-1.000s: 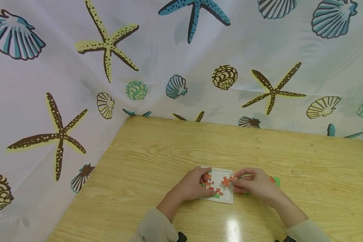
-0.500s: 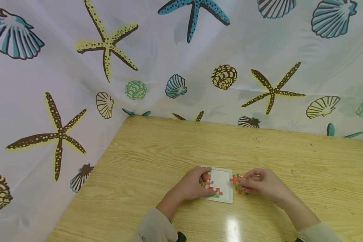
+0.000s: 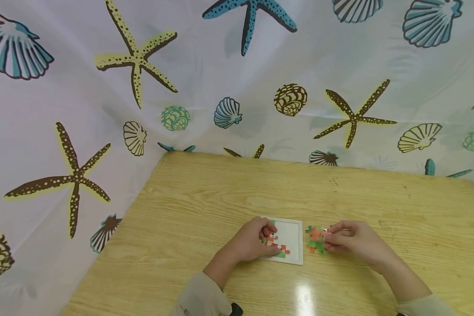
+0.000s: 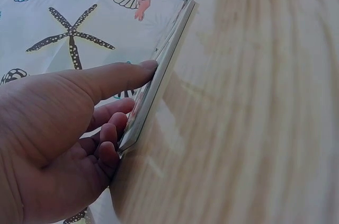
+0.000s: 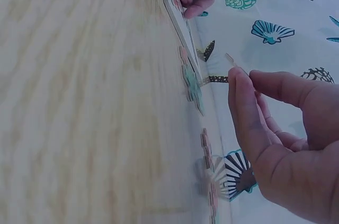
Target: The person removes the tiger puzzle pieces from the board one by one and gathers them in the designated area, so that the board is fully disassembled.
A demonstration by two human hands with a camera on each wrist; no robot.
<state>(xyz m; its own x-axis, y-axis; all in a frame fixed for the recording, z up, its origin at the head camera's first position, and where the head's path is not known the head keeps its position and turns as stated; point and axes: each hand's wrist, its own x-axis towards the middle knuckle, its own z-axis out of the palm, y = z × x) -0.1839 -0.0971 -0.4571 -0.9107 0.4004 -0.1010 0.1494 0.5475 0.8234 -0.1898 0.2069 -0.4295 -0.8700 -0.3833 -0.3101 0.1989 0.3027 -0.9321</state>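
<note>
A square white puzzle tray lies flat, with orange and green jigsaw pieces along its left and near side. My left hand grips the tray's left side; in the left wrist view the thumb presses at the near edge and the other fingers curl at the left end. Right of the tray, my right hand pinches an orange jigsaw piece between thumb and fingers, raised above the table. Only a thin edge of this piece shows in the right wrist view.
Loose green and orange jigsaw pieces lie just right of the tray, partly under the right hand. More loose pieces lie farther along in the right wrist view. A white shell-and-starfish curtain borders the wooden table behind and at left.
My right hand has drawn back to the right with the orange jigsaw piece, from over the tray's right edge to above the loose pieces. The left hand keeps its hold.
</note>
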